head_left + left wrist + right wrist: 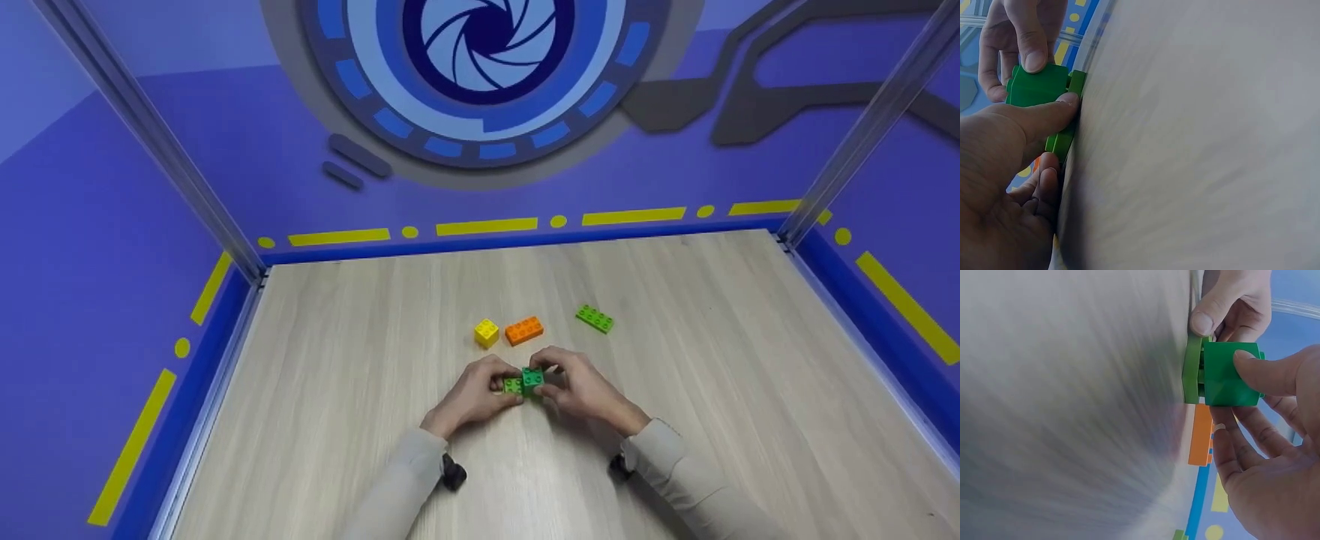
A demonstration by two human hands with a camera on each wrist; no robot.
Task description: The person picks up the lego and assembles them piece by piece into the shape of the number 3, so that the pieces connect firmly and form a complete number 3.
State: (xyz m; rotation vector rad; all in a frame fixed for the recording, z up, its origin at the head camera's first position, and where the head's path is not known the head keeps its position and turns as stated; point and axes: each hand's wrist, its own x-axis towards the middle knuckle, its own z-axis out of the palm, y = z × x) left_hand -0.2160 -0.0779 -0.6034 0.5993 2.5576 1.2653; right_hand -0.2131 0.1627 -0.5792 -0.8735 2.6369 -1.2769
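Observation:
A flat light green toy brick (512,385) lies on the table, its left end pinched between the thumb and fingers of my left hand (474,391). My right hand (589,386) grips a taller dark green toy brick (532,377) by its sides, thumb nearest me. That dark green brick (1231,374) is over the right end of the light green brick (1191,374). In the right wrist view, studs show in a narrow gap between the two. The left wrist view shows my left thumb against the light green brick's side (1076,84).
Beyond my hands stand a yellow square brick (486,333) and an orange oblong brick (524,330). Farther right lies another flat light green brick (595,319). Blue walls (480,202) bound the wooden table (360,337) at the back and sides.

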